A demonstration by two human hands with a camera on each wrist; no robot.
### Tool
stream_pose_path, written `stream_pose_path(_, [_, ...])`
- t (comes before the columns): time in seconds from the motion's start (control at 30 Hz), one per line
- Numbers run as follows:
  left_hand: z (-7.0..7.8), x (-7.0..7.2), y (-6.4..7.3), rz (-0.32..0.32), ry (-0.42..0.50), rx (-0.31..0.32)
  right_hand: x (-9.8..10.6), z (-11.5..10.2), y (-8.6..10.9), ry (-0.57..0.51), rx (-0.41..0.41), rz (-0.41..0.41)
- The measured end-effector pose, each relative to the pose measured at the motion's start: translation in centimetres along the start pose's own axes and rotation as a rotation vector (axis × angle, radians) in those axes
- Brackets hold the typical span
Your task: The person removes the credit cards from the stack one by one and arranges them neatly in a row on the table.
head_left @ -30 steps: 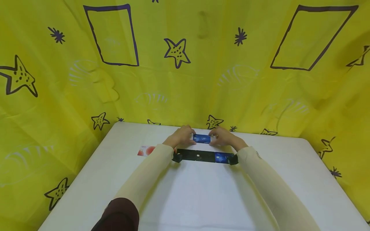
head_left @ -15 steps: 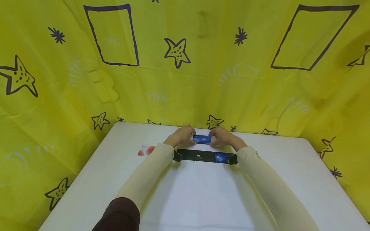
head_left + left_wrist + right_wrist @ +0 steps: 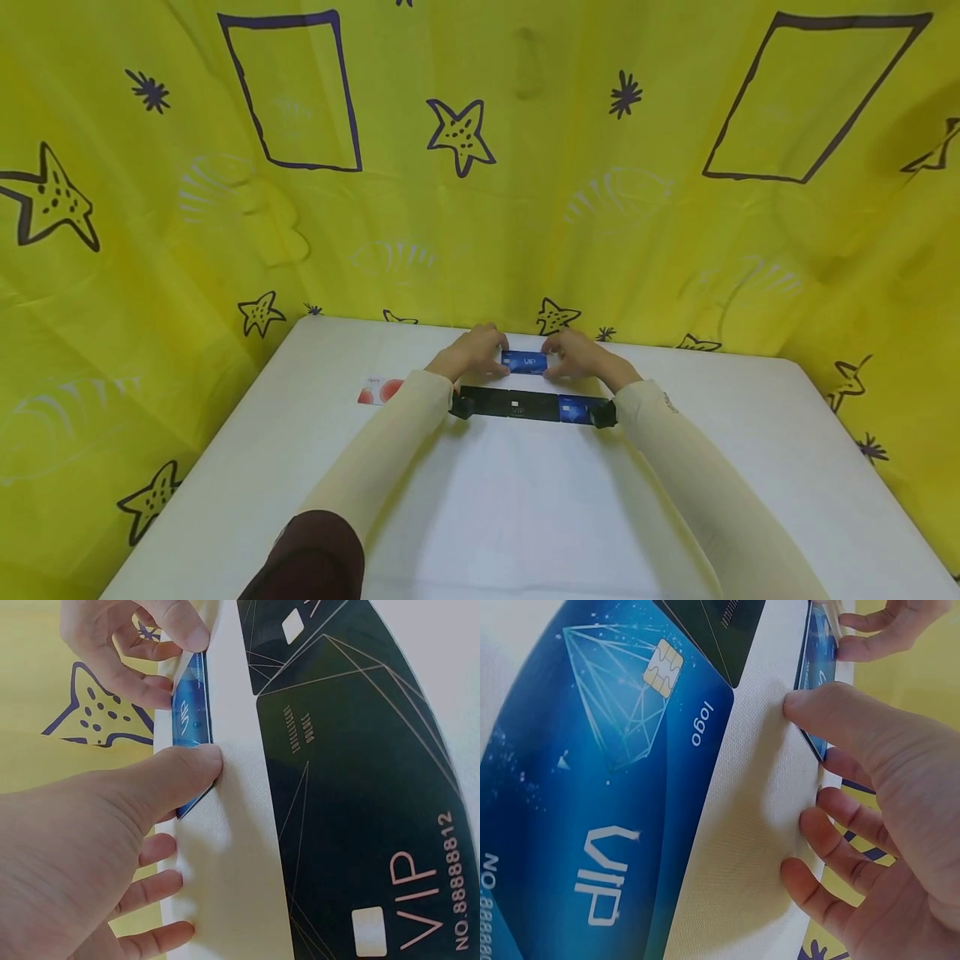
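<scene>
A blue VIP card [image 3: 523, 362] stands between my two hands near the back of the table, seen edge-on in both wrist views. My left hand [image 3: 471, 352] pinches its left end, with the thumb [image 3: 187, 766] on the near side and the other fingers spread behind. At the right end my right hand [image 3: 585, 357] pinches it likewise, thumb [image 3: 829, 712] in front. In front of the hands lies a row of cards: a black card [image 3: 483, 402], a black VIP card [image 3: 533, 406] and another blue VIP card [image 3: 622, 787] at the right.
A white card with red circles [image 3: 372, 392] lies at the left of the row, partly covered by the left sleeve. Dark wrist-worn devices overlap the row's ends. Behind the white table [image 3: 517, 500] hangs a yellow curtain [image 3: 525, 208] with starfish drawings.
</scene>
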State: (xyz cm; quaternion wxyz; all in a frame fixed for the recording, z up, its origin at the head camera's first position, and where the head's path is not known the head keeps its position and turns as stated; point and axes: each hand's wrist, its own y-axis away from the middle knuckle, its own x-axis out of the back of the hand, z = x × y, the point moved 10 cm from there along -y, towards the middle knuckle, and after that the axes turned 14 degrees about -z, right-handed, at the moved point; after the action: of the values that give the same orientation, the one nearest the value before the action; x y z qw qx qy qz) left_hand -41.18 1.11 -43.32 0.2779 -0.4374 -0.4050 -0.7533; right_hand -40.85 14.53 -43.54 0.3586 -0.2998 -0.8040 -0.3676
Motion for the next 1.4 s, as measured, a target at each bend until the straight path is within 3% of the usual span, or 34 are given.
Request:
stream_pose_path(0.5, [-0.1,-0.2,-0.7,-0.032,0.02,-0.013,-0.5,0.3,0.0,-0.037,-0.012,0.004])
stream_pose_path(1.03, [0.8,1.9,-0.1,0.062,-0.013,-0.083,1.5,-1.0,1.1,0.058,0.053,0.11])
stream_pose_path(1.4, [1.5,3.1,0.5,0.098,-0.051,-0.091,2.4,-1.4,1.8,0.075,0.069,0.147])
